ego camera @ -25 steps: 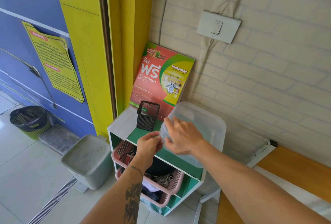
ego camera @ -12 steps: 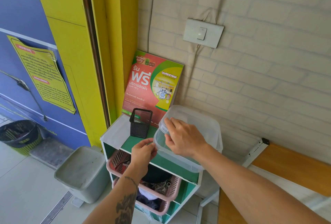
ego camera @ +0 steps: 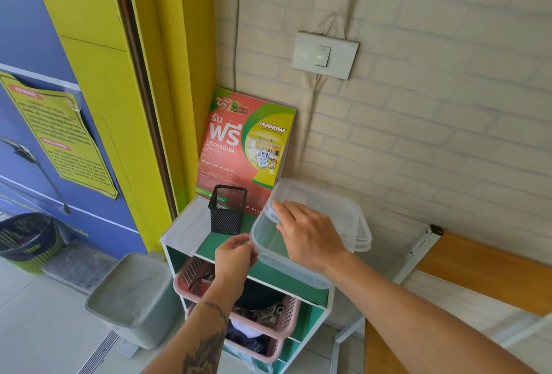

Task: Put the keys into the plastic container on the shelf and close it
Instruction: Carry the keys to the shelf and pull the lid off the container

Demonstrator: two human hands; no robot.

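Brick-pattern wall (ego camera: pixel 418 119) fills the right and upper part of the frame, with a light switch (ego camera: pixel 325 55) on it near the top centre. A yellow door frame (ego camera: pixel 119 89) runs down the left centre, and beside it a yellow notice (ego camera: pixel 56 137) hangs on a blue wall, its print too small to read. At lower centre stands a small white and green shelf (ego camera: pixel 191 230), with pink baskets (ego camera: pixel 268 326) of clothes in its lower levels. A grey bin (ego camera: pixel 131 299) sits on the floor at its left.

Leaning on the wall at the back of the shelf top is a red and green poster (ego camera: pixel 242 146) with large Thai lettering and the brand name "LAUNDRYBAR". On the right of the shelf top sits the clear plastic container (ego camera: pixel 268 248), its lid (ego camera: pixel 328 209) slid back so that the near left part is open. The right hand (ego camera: pixel 307 233) lies flat over it, fingers spread, fingertips on the lid's near edge. A black mesh pen cup (ego camera: pixel 227 209) stands left of the container. The left hand (ego camera: pixel 234 257) is at the container's near left corner, fingers pinched together on something small; the keys cannot be made out.
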